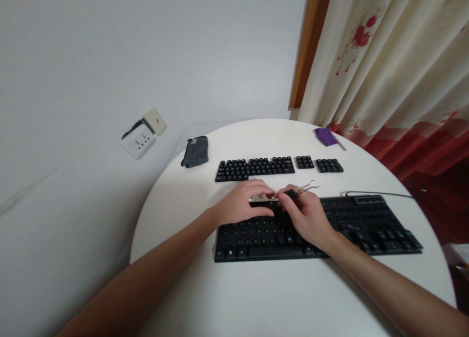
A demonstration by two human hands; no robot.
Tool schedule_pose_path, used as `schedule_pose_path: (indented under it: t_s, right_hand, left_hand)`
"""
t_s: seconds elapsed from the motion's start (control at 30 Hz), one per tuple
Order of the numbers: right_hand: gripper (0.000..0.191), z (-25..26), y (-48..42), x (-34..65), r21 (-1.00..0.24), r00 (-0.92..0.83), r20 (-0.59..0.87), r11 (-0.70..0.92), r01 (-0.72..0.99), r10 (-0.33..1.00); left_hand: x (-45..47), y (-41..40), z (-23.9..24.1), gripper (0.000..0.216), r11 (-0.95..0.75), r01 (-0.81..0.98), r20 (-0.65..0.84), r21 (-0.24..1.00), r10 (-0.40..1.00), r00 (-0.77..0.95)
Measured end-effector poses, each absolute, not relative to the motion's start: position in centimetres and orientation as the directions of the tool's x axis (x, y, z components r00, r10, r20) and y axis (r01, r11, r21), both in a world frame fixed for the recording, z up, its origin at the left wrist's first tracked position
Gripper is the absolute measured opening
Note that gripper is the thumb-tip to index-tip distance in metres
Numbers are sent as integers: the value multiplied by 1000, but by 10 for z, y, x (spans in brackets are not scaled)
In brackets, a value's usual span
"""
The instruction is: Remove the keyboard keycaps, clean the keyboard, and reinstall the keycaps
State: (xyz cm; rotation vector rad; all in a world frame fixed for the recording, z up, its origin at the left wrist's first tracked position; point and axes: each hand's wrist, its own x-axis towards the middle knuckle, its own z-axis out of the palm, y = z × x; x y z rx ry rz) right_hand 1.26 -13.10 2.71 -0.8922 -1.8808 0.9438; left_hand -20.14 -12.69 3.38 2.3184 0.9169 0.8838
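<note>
A black full-size keyboard [282,252] lies on the white table, with part of its keys taken off. Above its upper left part, my right hand [302,212] grips a keycap puller [292,194] by its black handle; one pair of wire prongs sticks out to the upper right, the other wire end points left. My left hand [245,202] is curled at that left wire end, thumb below and fingers above. Something small and dark seems to sit between its fingertips, too small to make out. Behind the hands, loose black keycaps [256,167] stand in rows.
More keycaps form two blocks, a small one [304,162] and a number-pad one [329,165]. A grey pouch [196,151] lies at the table's back left, a purple cloth [325,136] at the back right. The keyboard cable [381,194] runs off to the right.
</note>
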Motion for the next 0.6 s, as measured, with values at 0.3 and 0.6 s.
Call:
schedule_pose_path:
  t_s: [0.3, 0.6]
  right_hand:
    - [24, 28, -134, 9, -873, -345, 354, 439, 211, 869]
    - [31, 16, -129, 7, -935, -351, 241, 313, 167, 905]
  left_hand:
    - [-198, -130, 29, 27, -654, 454, 437, 605, 750, 496]
    - [-198, -127, 30, 11, -761, 438, 503, 479, 647, 574]
